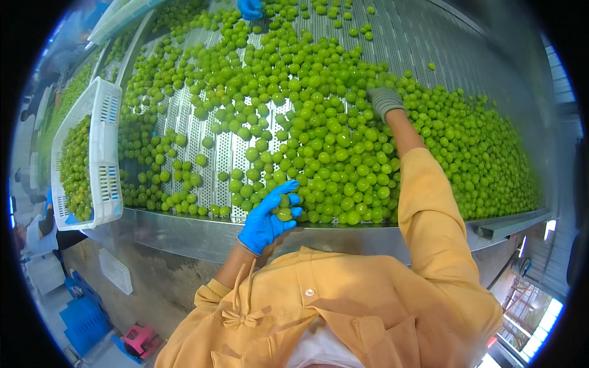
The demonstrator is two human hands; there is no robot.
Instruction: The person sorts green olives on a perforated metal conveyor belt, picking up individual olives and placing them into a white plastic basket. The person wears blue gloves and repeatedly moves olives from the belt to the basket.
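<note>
Many round green fruits (340,152) lie spread and heaped over a perforated metal conveyor (198,129). My left hand (267,221), in a blue glove, is palm up at the conveyor's near edge with a couple of green fruits held between its curled fingers. Farther out to the right, my right hand (386,103), in a grey knitted glove, reaches into the fruits; its fingertips are blurred and partly hidden, so whether it grips any fruit cannot be told.
A white plastic crate (106,156) of smaller-looking green fruits stands at the left edge. Across the conveyor is a co-worker's blue-gloved hand (251,8). The metal rim (184,234) runs before me. Blue crates (85,322) and a pink stool (140,340) are on the floor.
</note>
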